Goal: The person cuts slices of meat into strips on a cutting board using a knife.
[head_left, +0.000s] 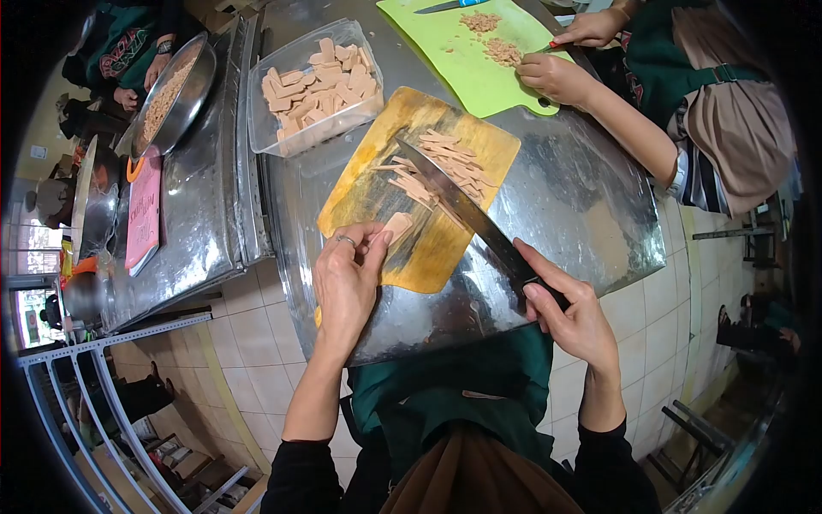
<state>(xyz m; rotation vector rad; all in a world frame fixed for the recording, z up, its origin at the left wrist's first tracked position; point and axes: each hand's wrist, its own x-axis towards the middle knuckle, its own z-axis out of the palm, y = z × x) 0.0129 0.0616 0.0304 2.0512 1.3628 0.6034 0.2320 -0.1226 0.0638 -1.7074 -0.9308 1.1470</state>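
My right hand (569,310) grips the dark handle of a long kitchen knife (462,206), its blade slanting up and left across the cutting board. Between the thumb and fingers of my left hand (347,274) is a flat pinkish sausage slice (397,228), held at the board's near left part. The worn yellow cutting board (351,193) lies at an angle on the metal table. Thin sausage strips (454,163) are spread beyond and beside the blade, some next to its edge.
A clear plastic container (321,137) of sausage slices stands behind the board. At right, another person's hands work over a green cutting board (479,81) with chopped bits. A metal bowl (193,94) and a pink booklet (144,210) sit on the left table.
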